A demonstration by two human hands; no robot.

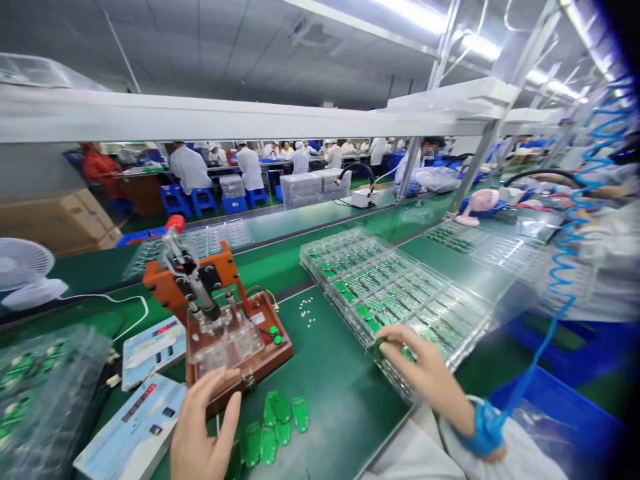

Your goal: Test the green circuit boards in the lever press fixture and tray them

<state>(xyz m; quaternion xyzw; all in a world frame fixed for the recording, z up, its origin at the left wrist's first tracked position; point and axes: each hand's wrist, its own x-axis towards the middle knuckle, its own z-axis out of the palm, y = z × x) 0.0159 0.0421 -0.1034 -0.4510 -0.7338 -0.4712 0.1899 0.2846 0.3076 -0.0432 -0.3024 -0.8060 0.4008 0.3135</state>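
Observation:
My left hand (203, 423) is at the front edge of a brown test fixture (213, 393), thumb and fingers apart, with nothing visible in it. The fixture has an orange frame (230, 267), a red-tipped toggle clamp (193, 267) and a clear plate (225, 340). Several green circuit boards (268, 440) lie on the bench beside this hand. My right hand (425, 373) pinches a small dark-green circuit board (381, 345), partly hidden by the fingers, at the near corner of a clear plastic tray (400, 280). Rows of boards fill the tray. A blue wrist strap (485, 427) circles my right wrist.
Two white boxes with red displays (135, 420) stand left of the fixture. Farther left are stacked trays (45, 387) and a white fan (25, 267). Small pale pieces (306, 310) lie mid-bench. A coiled blue cord (565, 267) hangs at right. People in white coats (250, 167) sit beyond.

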